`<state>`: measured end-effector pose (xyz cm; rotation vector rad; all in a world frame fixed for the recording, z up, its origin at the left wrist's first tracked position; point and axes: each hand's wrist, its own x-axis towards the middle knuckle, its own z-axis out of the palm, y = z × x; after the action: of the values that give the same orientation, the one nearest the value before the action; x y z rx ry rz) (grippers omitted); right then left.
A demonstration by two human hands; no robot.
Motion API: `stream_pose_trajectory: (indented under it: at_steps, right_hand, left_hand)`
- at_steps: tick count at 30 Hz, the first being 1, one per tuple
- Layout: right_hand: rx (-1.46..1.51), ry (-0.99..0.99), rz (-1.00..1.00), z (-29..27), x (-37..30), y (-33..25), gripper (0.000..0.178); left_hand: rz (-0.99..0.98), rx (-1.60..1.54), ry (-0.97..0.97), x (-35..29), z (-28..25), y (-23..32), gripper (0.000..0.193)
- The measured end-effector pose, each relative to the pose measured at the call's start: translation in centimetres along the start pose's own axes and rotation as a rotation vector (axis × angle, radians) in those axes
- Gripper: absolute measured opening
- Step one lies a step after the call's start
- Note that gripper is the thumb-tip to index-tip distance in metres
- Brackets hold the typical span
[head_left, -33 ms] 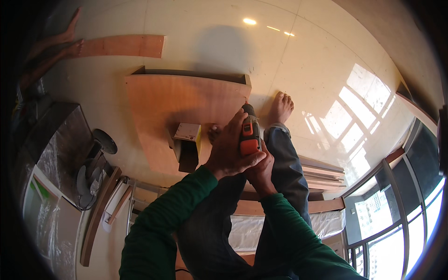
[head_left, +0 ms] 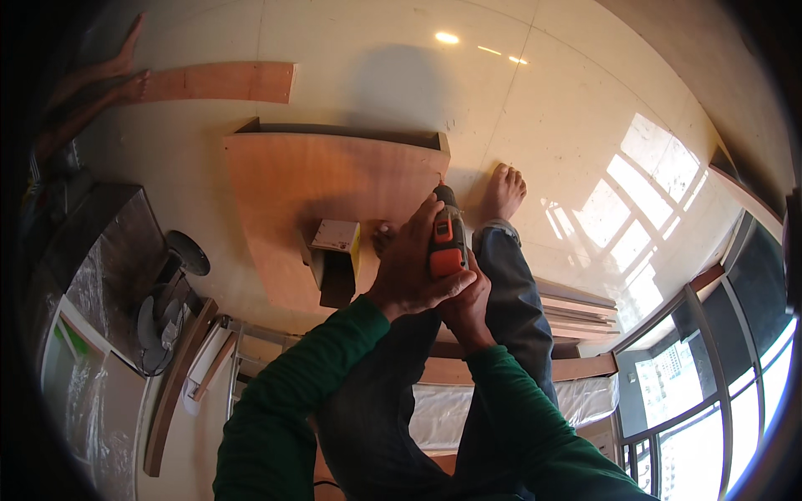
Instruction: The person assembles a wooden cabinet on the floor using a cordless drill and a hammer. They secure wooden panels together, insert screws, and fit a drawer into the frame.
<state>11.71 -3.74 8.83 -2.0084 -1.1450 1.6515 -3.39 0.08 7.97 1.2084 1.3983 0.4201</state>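
Observation:
A cordless drill [head_left: 449, 242] in black and orange points away from me. Its tip meets the wooden box-shaped piece [head_left: 334, 175] near that piece's far right corner. My left hand [head_left: 405, 271] is closed along the drill's left side. Behind the drill, my right hand [head_left: 469, 305] is wrapped around it low down; the handle itself is hidden. On the wooden piece, left of my hands, stands a small open carton [head_left: 336, 235] with a white flap. Whether a screw is at the drill tip is too small to make out.
My bare foot [head_left: 504, 192] is right of the wooden piece. A reddish board [head_left: 217, 83] lies at the far left, by another person's feet [head_left: 125, 71]. Stacked boards [head_left: 576, 313] lie to the right; a black fan-like object [head_left: 188, 253] stands left. Windows [head_left: 693, 384] are at the right.

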Motion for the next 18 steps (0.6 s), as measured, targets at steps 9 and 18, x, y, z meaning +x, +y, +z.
stream_pose_trajectory:
  at_steps: [9,18]
  right_hand:
    - [0.010,0.000,0.011,0.14,0.21,-0.23,0.040]
    - [0.020,-0.004,0.026,0.10,0.43,-0.13,0.038]
  left_hand:
    - [0.001,-0.047,-0.009,0.27,-0.20,-0.09,0.116]
    - [0.005,-0.028,-0.004,0.61,-0.16,0.02,0.116]
